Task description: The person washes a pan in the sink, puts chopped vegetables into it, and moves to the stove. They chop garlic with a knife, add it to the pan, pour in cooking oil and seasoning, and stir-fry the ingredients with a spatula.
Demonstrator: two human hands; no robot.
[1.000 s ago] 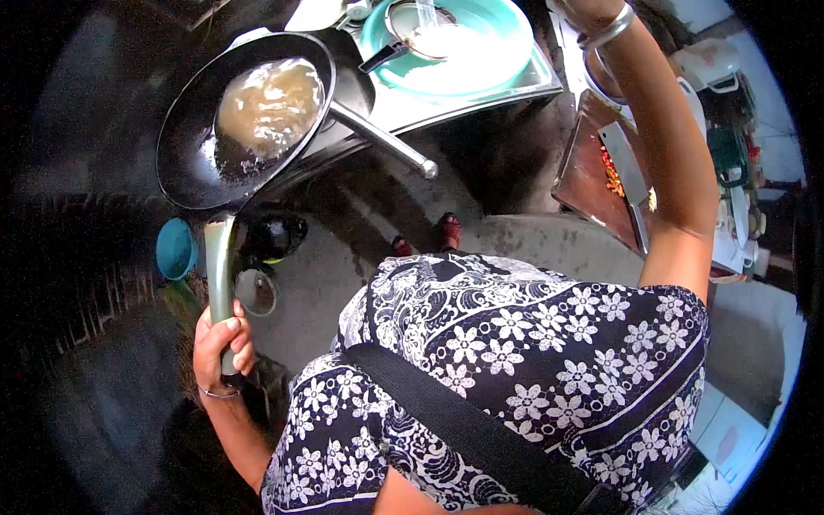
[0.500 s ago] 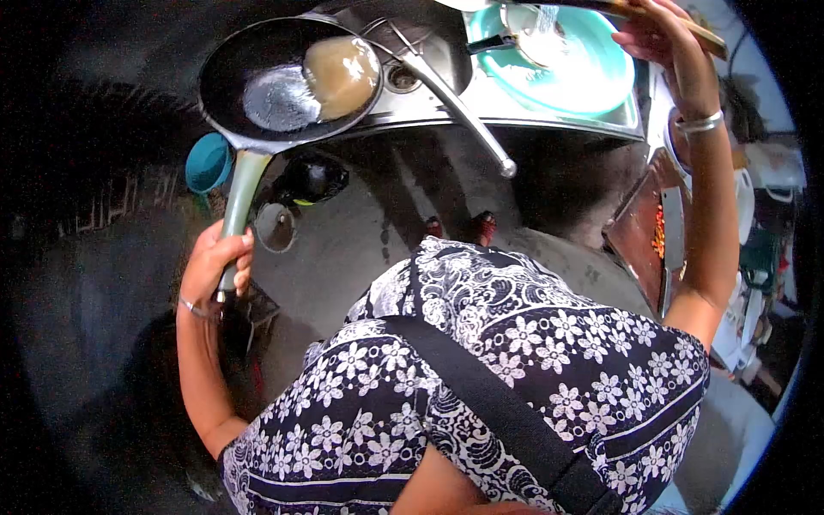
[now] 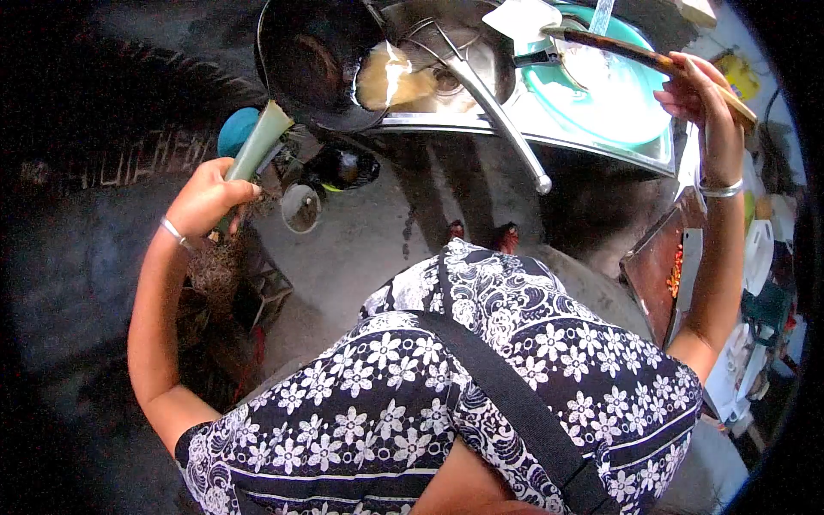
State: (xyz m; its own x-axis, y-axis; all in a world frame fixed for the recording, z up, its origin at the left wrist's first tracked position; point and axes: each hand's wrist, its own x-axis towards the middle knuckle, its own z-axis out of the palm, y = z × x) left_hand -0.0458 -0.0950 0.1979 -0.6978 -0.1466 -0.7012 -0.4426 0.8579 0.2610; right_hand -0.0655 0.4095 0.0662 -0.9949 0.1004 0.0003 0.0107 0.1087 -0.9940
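Observation:
My left hand (image 3: 206,197) is closed round the green handle of a dark frying pan (image 3: 313,73). The pan is tipped to the right over the sink (image 3: 412,125), and cloudy brownish liquid (image 3: 390,79) runs over its rim. In my right hand (image 3: 704,94) is a spatula with a wooden handle (image 3: 631,51), its pale blade over the left rim of a turquoise basin (image 3: 661,107). A black-handled utensil (image 3: 536,57) lies in the basin, where water (image 3: 602,15) falls. A long metal-handled tool (image 3: 498,112) rests across the sink's front edge.
Below left are a teal bucket (image 3: 239,133), a black object (image 3: 343,167) and a round lid-like item (image 3: 301,208) on the floor. At right, a cleaver (image 3: 687,266) lies beside chopped red and orange pieces (image 3: 675,270) on a brown board (image 3: 652,257).
The pan has moved right and tilted, and its liquid now spills into the sink. My left hand has risen. The spatula has come further into view, with its blade showing.

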